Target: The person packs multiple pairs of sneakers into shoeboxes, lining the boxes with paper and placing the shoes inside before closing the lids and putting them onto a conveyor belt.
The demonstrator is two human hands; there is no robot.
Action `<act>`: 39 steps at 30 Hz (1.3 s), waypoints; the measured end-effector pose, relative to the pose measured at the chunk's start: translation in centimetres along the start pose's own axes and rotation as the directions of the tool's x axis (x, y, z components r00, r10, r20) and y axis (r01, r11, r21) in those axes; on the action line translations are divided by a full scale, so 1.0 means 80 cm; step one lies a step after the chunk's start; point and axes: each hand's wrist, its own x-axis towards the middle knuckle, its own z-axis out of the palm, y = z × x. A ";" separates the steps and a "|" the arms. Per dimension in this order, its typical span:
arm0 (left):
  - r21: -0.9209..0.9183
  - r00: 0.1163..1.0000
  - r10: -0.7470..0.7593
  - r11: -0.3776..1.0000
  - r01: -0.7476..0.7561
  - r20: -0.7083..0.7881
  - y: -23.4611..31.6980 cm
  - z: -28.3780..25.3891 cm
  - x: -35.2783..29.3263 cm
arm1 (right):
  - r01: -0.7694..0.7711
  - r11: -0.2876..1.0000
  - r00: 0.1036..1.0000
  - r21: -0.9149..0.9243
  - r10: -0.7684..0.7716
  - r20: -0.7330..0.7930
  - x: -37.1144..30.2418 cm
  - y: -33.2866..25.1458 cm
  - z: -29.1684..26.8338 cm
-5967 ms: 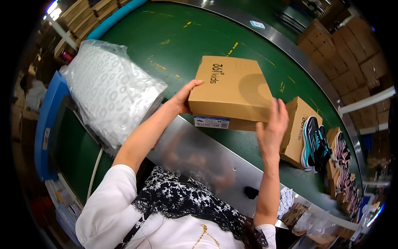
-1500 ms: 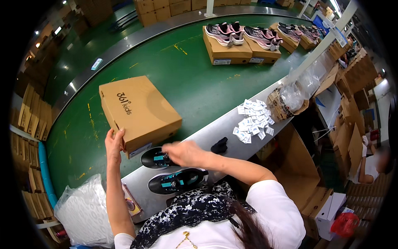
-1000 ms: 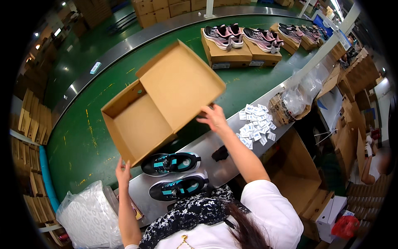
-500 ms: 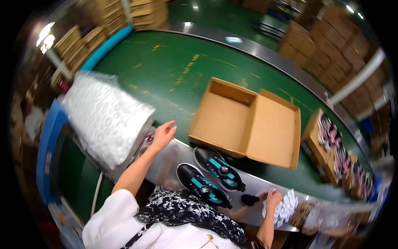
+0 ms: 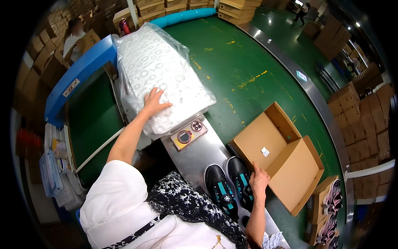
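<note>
My left hand (image 5: 155, 103), fingers spread, lies on a stack of white sheets with a grey ring pattern (image 5: 166, 76), wrapped in clear plastic. At the near wall of an opened brown shoebox (image 5: 257, 137) is my right hand (image 5: 259, 181), its index finger stretched out and nothing visible in it. Inside the box sits a small white packet (image 5: 265, 152). Two black shoes with teal straps and dials, the left shoe (image 5: 222, 191) and the right shoe (image 5: 241, 184), stand side by side on the metal ledge (image 5: 188, 164), between me and the box.
A phone in a decorated case (image 5: 188, 135) lies beside the stack. A blue arched frame (image 5: 81, 79) rises at left. Boxes with pink-and-black shoes (image 5: 327, 207) stand at right on the green belt (image 5: 236, 58). Crumpled paper (image 5: 271, 240) lies near my right forearm. A person (image 5: 74, 41) is far left.
The view has turned left. My left hand has come onto the wrapped stack. My right hand has moved from the crumpled paper to the shoebox, where a small white packet now shows.
</note>
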 end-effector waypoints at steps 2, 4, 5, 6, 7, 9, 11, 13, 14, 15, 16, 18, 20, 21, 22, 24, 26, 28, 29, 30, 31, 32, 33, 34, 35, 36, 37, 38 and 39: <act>-0.021 0.999 -0.026 0.999 0.025 -0.035 0.014 -0.004 -0.002 | 0.049 0.993 0.999 0.111 -0.046 -0.028 0.004 0.004 0.010; -0.023 0.996 -0.006 1.000 0.004 -0.087 0.003 0.009 0.008 | 0.033 0.987 0.999 0.157 -0.037 0.023 0.009 0.007 0.010; -0.022 0.990 0.024 0.999 -0.028 -0.138 -0.005 0.015 0.014 | 0.008 0.979 0.997 0.203 -0.022 0.069 0.011 0.006 0.010; -0.023 0.990 0.027 0.999 -0.031 -0.139 -0.009 0.018 0.022 | 0.006 0.979 0.998 0.202 -0.020 0.066 0.011 0.008 0.011; -0.107 0.987 -0.007 0.994 -0.010 -0.159 -0.019 0.018 0.029 | 0.029 0.976 0.999 0.214 -0.037 0.033 0.009 0.010 0.016; -0.131 0.955 -0.032 0.991 -0.007 -0.294 -0.015 -0.012 0.041 | 0.046 0.971 0.999 0.236 -0.047 0.001 0.006 0.003 0.015; -0.074 0.879 0.044 0.993 -0.090 -0.474 0.011 -0.068 0.061 | 0.000 0.979 1.000 0.204 -0.004 0.022 0.004 -0.002 0.010; -0.156 0.833 0.087 0.967 -0.204 -0.546 0.083 -0.145 0.058 | 0.005 0.973 1.000 0.230 -0.007 0.004 0.003 0.003 0.013; -0.239 0.832 0.079 0.939 -0.248 -0.550 0.123 -0.168 0.053 | 0.024 0.967 1.000 0.254 -0.022 -0.011 0.003 0.006 0.014; -0.238 0.832 0.095 0.935 -0.264 -0.547 0.150 -0.174 0.050 | 0.011 0.966 1.000 0.258 -0.007 -0.019 0.004 0.007 0.013; -0.308 0.834 0.189 0.868 -0.389 -0.518 0.180 -0.170 0.045 | 0.033 0.956 0.999 0.291 -0.035 0.003 0.004 0.011 0.010; -0.496 0.889 0.319 0.742 -0.450 -0.330 0.269 -0.161 0.004 | 0.043 0.915 0.999 0.402 -0.044 -0.005 0.003 0.010 -0.004; -0.649 0.855 0.474 0.587 -0.485 -0.210 0.328 -0.119 -0.043 | 0.079 0.885 0.997 0.459 -0.075 -0.027 0.008 -0.019 -0.033; -0.689 0.821 0.550 0.535 -0.488 -0.154 0.348 -0.094 -0.064 | 0.074 0.789 0.996 0.610 -0.087 -0.010 0.012 -0.034 -0.047; -0.759 0.801 0.596 0.495 -0.423 -0.058 0.377 -0.070 -0.087 | -0.011 0.473 0.997 0.881 -0.064 0.047 0.011 -0.049 -0.072; -0.881 0.700 0.713 0.359 -0.309 0.045 0.427 -0.010 -0.118 | 0.150 -0.097 0.984 0.984 0.111 -0.139 0.013 -0.066 -0.091; -0.952 0.588 0.788 0.291 -0.096 0.182 0.476 0.020 -0.140 | 0.118 -0.186 0.923 0.975 0.383 -0.039 0.014 -0.029 -0.091; -0.869 0.523 0.850 0.308 -0.387 0.067 0.518 0.017 -0.153 | 0.228 -0.188 0.721 0.955 0.692 -0.036 0.004 0.029 -0.078; -0.869 0.514 0.855 0.303 -0.392 0.066 0.522 0.019 -0.148 | 0.224 -0.097 0.622 0.970 0.780 -0.066 -0.008 0.052 -0.084; -0.680 0.511 0.854 0.316 -0.662 -0.101 0.523 0.024 -0.142 | 0.212 -0.020 0.542 0.977 0.835 -0.101 -0.025 0.073 -0.097; -0.415 0.456 0.853 0.330 -0.848 -0.253 0.521 0.032 -0.136 | 0.185 0.053 0.457 0.981 0.880 -0.134 -0.045 0.095 -0.110; -0.421 0.452 0.857 0.325 -0.847 -0.248 0.516 0.039 -0.127 | 0.185 0.066 0.364 0.981 0.922 -0.131 -0.070 0.123 -0.120; -0.384 0.561 0.817 0.479 -0.790 -0.133 0.503 0.048 -0.114 | 0.185 0.074 0.271 0.980 0.955 -0.123 -0.095 0.148 -0.127; -0.322 0.662 0.750 0.622 -0.714 -0.021 0.484 0.058 -0.098 | 0.231 0.122 0.186 0.965 0.968 -0.167 -0.115 0.162 -0.134; -0.214 0.672 0.740 0.660 -0.720 0.017 0.459 0.076 -0.078 | 0.197 0.139 0.107 0.970 0.981 -0.162 -0.142 0.187 -0.135; -0.106 0.682 0.730 0.683 -0.723 0.051 0.433 0.094 -0.057 | 0.148 0.212 -0.007 0.966 0.977 -0.213 -0.168 0.214 -0.131; -0.011 0.723 0.679 0.730 -0.684 0.126 0.407 0.104 -0.042 | 0.130 0.223 -0.071 0.966 0.974 -0.216 -0.186 0.229 -0.127; 0.087 0.759 0.620 0.761 -0.643 0.197 0.383 0.111 -0.028 | 0.127 0.233 -0.091 0.964 0.971 -0.223 -0.204 0.238 -0.121; 0.090 0.799 0.545 0.809 -0.580 0.253 0.364 0.117 -0.017 | 0.050 0.226 -0.097 0.973 0.971 -0.220 -0.229 0.253 -0.113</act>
